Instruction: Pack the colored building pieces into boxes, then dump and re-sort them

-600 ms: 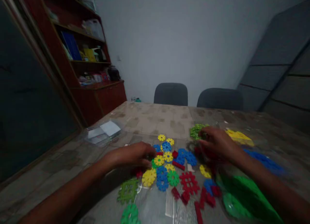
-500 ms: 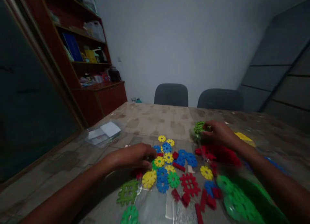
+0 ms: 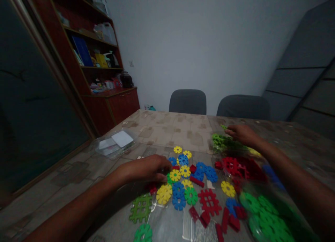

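Note:
My right hand (image 3: 243, 134) is raised over the right side of the table, its fingertips pinching a small light-green plastic piece (image 3: 223, 127). Below it lies a heap of similar green pieces (image 3: 222, 141) in a clear bag. On the left, my left hand (image 3: 153, 168) rests with curled fingers against a cluster of notched snowflake discs; its fingertips are partly hidden, so what they grip cannot be made out. Around it are a yellow disc (image 3: 175, 175), a blue disc (image 3: 179, 202), a green disc (image 3: 191, 195) and a green lattice square (image 3: 141, 207).
A red lattice square (image 3: 209, 202) and several red blocks (image 3: 205, 219) lie near the front. Bags of red pieces (image 3: 243, 168) and green discs (image 3: 269, 217) sit at right. A clear bag with white cards (image 3: 122, 139) lies at left. Two grey chairs (image 3: 187, 101) stand behind the table.
My right hand has lifted from the green heap, moving slightly up and right with a green piece in its fingertips. My left hand keeps its place by the discs. The view has shifted slightly.

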### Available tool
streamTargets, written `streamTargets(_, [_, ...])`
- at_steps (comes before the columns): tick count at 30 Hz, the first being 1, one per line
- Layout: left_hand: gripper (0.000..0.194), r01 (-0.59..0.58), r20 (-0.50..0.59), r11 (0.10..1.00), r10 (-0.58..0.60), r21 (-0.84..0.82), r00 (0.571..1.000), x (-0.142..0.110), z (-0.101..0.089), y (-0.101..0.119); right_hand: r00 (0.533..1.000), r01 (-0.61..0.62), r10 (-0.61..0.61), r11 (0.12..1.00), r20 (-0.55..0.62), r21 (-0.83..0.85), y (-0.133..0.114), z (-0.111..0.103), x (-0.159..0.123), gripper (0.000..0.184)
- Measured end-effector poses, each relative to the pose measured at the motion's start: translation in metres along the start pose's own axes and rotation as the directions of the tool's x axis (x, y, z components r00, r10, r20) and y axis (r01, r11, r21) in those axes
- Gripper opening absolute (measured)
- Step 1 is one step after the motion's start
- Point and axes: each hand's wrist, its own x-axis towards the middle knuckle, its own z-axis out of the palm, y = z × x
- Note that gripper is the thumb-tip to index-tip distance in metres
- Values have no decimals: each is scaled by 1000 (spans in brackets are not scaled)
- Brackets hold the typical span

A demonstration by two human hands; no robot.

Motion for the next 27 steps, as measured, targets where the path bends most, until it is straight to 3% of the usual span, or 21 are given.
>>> streamTargets(7, [29, 10, -5, 1000, -10, 10, 1000, 1, 1, 1, 998, -57, 54, 991, 29, 123, 27, 1, -5, 27])
streamTargets(11, [31, 18, -4, 1000, -18, 11, 1000, 2, 2, 0, 994, -89, 94, 993, -58, 82, 37, 8, -4, 27])
streamTargets(16, [29, 23, 1, 1000, -23, 9, 1000, 2, 0, 3, 985, 54, -53, 999, -163, 3, 25, 17, -3, 28])
streamTargets(20, [29, 31, -2, 1000, -31, 3, 1000, 1, 0, 5, 979, 155, -162, 986, -125, -66, 11, 26, 1, 22])
streamTargets(27, [28, 26, 4, 999, -26, 19, 1000, 1, 0, 4, 980, 173, -183, 977, -73, -120, 20, 21, -3, 19])
